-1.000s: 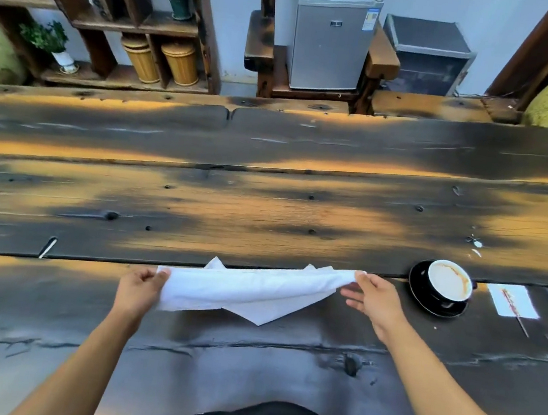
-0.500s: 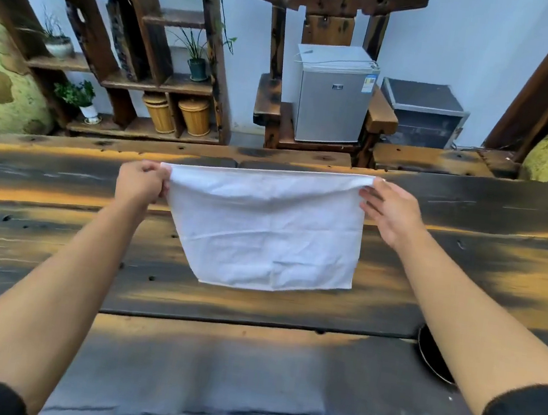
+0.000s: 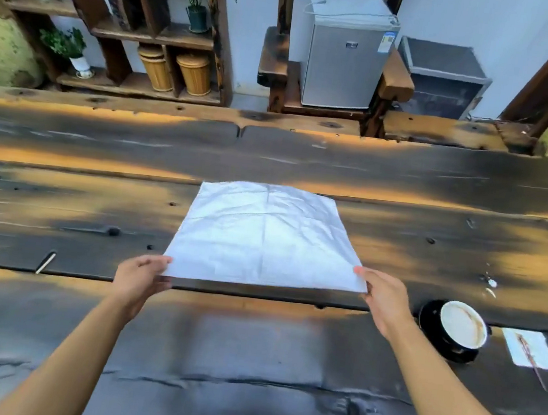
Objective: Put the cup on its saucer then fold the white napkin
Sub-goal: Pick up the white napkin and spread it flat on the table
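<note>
The white napkin lies spread out as a creased square on the dark wooden table, near its middle. My left hand pinches the napkin's near left corner. My right hand pinches the near right corner. To the right, a white cup with brown coffee stains inside stands on its black saucer, a short way from my right wrist.
A small white paper with a thin brown stick across it lies right of the saucer. A pale stick rests on the table at the left. Behind the table stand wooden shelves with plants and baskets and a small grey fridge.
The napkin, bunched on the table a second ago, was lifted and held hanging open, and now lies flat on the table with both hands still on its near corners.
</note>
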Available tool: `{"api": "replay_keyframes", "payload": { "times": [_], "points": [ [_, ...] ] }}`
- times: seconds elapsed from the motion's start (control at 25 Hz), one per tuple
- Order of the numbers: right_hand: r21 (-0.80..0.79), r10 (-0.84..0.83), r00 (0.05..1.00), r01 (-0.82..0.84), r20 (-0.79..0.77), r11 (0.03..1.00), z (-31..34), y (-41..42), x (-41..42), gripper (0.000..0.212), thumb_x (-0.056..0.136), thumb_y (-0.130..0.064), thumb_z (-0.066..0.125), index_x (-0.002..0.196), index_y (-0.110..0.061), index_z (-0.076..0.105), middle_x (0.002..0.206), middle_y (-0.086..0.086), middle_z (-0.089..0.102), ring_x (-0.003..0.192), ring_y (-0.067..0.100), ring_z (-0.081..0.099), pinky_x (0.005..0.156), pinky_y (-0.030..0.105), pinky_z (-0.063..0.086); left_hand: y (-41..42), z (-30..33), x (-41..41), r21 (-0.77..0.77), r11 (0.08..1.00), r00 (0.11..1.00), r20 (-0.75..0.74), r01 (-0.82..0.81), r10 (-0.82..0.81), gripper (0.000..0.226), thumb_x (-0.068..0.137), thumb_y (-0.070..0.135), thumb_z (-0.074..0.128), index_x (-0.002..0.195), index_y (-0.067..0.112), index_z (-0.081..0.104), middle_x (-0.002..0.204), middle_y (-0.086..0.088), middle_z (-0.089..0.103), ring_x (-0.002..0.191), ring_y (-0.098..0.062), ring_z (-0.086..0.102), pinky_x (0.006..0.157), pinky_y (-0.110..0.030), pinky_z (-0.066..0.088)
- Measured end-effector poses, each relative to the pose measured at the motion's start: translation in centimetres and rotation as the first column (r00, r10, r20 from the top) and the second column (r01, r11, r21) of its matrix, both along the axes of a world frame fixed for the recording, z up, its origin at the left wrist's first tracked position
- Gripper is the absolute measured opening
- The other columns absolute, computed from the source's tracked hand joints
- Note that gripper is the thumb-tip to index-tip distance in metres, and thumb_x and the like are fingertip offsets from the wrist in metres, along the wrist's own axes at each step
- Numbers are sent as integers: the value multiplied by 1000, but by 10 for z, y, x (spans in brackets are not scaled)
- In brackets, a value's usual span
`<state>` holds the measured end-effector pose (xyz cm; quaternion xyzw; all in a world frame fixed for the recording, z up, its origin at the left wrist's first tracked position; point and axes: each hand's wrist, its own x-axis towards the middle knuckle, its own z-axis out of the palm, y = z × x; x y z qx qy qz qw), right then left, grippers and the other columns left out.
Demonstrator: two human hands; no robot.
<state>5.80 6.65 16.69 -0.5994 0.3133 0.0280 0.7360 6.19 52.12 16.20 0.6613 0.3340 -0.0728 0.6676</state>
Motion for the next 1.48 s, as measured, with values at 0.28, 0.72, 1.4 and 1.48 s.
{"api": "replay_keyframes", "payload": {
  "times": [0.28,0.72,1.4,1.48],
  "points": [
    [-233,130,894,-249,-429,940,-117,7,-112,30,89,15,55,113,6,71,100,15,64,78,24,59,59,22,54,-14,-122,-108,171,976,906,-421,133,-50,28,90,-14,52,112,-5,65,92,-20,66,62,-29,61,57,-35,60],
    [-597,280,704,-705,-653,382,-106,19,-140,17,90,-14,57,91,-23,72,103,1,50,104,24,50,88,32,43,-18,-124,-146,661,492,821,-506,566,-265,13,88,14,58,85,14,71,95,-12,64,92,-37,60,80,-43,49],
    [-842,752,480,-507,-452,-182,-187,287,92,57,108,-40,19,160,-18,23,169,6,15,157,29,5,126,50,7,-28,-187,78,849,40,633,-360,527,-686,65,103,36,16,158,2,20,167,-14,14,156,-27,8,126,-49,10],
    [-857,752,488,-477,-443,-195,-198,278,93,59,107,-47,19,160,-22,22,169,5,14,157,28,6,126,50,9,-26,-195,78,863,15,648,-368,506,-667,64,104,36,19,159,4,16,168,-11,11,157,-25,5,127,-47,8]
  ]
}}
